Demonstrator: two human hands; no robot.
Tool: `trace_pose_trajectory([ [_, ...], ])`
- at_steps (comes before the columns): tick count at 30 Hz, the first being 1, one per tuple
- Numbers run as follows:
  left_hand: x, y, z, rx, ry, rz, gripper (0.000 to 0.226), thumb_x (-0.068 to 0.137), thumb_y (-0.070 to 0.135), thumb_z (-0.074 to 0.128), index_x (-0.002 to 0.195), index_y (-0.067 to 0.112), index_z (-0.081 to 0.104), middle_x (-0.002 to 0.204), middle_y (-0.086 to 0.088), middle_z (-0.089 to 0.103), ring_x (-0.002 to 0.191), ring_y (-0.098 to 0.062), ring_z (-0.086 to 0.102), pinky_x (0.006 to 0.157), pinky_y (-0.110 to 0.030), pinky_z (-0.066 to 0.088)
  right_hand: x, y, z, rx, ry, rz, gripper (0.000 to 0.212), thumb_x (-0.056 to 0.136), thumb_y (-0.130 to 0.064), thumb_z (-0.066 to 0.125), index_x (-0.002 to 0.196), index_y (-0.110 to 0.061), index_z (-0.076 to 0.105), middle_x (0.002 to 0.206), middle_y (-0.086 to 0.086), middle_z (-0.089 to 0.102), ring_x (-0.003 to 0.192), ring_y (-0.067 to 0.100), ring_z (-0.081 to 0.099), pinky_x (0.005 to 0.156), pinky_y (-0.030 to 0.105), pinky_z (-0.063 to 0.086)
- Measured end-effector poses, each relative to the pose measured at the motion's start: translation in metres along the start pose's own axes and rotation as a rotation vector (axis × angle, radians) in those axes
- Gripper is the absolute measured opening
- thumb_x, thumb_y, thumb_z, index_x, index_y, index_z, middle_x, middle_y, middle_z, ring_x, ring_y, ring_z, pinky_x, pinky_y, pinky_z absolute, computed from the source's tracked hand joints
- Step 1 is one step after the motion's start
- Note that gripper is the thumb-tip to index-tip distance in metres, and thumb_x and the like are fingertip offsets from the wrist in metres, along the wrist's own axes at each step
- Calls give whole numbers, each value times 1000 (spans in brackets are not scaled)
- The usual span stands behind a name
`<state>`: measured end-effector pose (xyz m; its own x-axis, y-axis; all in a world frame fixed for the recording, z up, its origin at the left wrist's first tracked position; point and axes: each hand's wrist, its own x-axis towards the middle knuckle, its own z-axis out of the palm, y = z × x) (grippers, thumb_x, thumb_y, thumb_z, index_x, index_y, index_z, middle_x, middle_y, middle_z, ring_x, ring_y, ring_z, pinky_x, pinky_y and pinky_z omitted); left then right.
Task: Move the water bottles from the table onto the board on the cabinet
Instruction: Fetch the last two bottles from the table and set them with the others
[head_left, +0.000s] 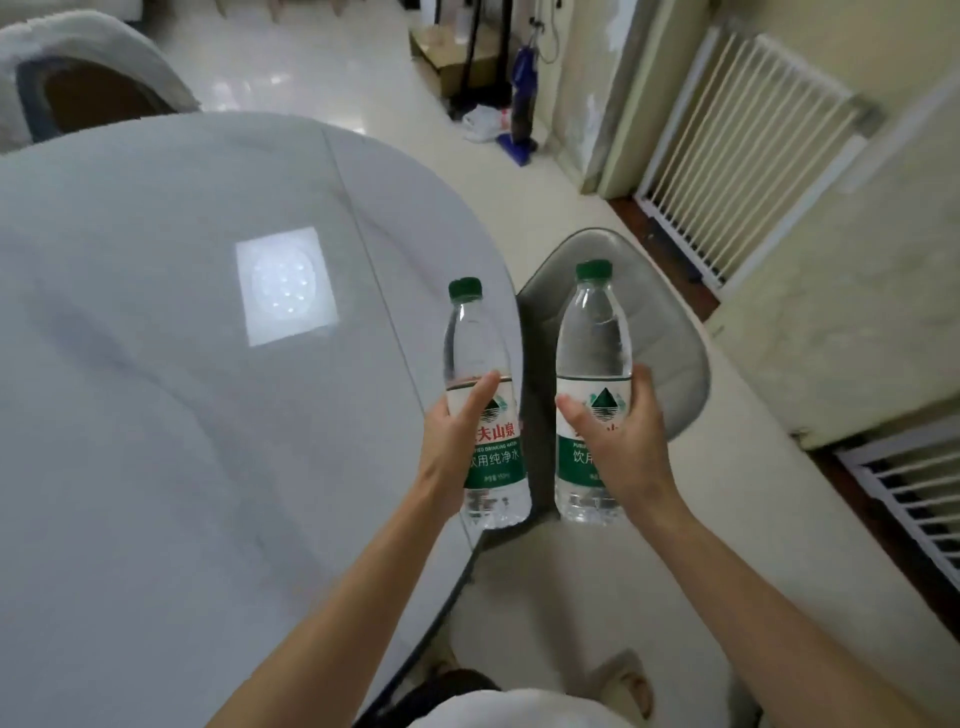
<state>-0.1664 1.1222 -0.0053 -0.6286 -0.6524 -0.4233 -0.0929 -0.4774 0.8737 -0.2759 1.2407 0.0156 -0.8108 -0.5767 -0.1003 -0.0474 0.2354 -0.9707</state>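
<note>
Clear plastic, green-capped: 2 water bottles, both lifted upright off the grey tabletop (156, 364). The left hand (457, 441) wraps the left bottle (480, 364) at the tabletop's edge; the right hand (623, 441) wraps the right bottle (595, 343) above a chair (670, 353). Pickup looks complete; cabinet and board are out of view, so carrying and placing remain.

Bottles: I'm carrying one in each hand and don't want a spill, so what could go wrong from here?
1. Both hands are full, so neither can catch a slipping bottle.
2. The chair stands just ahead; a bottle or leg could bump it.
3. The left bottle hangs near the table edge and could knock it.
</note>
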Motion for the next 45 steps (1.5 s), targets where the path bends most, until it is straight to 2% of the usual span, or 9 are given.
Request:
trace_pose_trajectory([
  [6,7,-21,176,157,-133,61,45,75,49,70,101,14,62,85,-9,70,75,-22,70,73,-38,57,10,21,-182,59,145,-13,54,83,-22,73,128,-19,44,112,4,62,90,6,65,59,12,53],
  [13,17,-37,337,134,-243,66,26,89,38,58,100,15,62,78,-2,75,72,-18,73,67,-33,60,42,50,-332,83,219,-10,50,81,-23,75,120,-26,45,112,-1,65,96,12,67,72,23,58],
  [17,48,-35,388,185,-265,76,38,82,47,59,101,14,61,74,1,74,68,-15,72,61,-29,57,81,66,-373,93,249,18,51,80,-25,75,120,-28,44,109,-5,64,95,10,67,75,28,58],
  [22,126,-30,426,188,-215,80,29,86,41,61,97,14,62,75,-4,71,67,-17,70,60,-30,58,164,78,-397,80,251,36,52,81,-26,75,123,-24,43,110,-2,62,93,11,66,71,24,58],
  [28,245,9,459,123,-106,67,42,88,42,61,112,9,58,86,-10,69,70,-19,69,59,-31,57,300,60,-404,6,169,8,60,81,-27,74,131,-20,41,120,-1,57,102,11,62,72,19,57],
  [32,316,50,475,102,-38,72,47,87,44,62,115,6,58,91,-14,69,74,-23,69,62,-33,57,394,33,-399,-17,118,-37,57,81,-25,75,127,-21,42,114,-4,57,97,6,62,64,10,53],
  [35,361,80,485,111,-5,99,48,87,42,62,115,4,60,90,-14,70,75,-24,70,64,-35,56,463,18,-392,-35,78,-69,52,80,-26,75,121,-25,43,108,-9,59,97,8,63,76,22,57],
  [38,410,106,492,99,32,133,39,88,39,61,110,7,62,88,-12,71,74,-23,70,66,-36,57,538,9,-379,-59,-6,-109,55,79,-29,76,123,-24,44,110,-8,59,102,11,62,83,29,54],
  [45,540,167,500,22,217,232,42,74,48,65,99,14,65,79,-6,73,72,-20,72,62,-32,57,724,-12,-327,-14,-284,-164,58,79,-25,77,126,-16,44,105,-4,62,89,4,66,68,15,55],
])
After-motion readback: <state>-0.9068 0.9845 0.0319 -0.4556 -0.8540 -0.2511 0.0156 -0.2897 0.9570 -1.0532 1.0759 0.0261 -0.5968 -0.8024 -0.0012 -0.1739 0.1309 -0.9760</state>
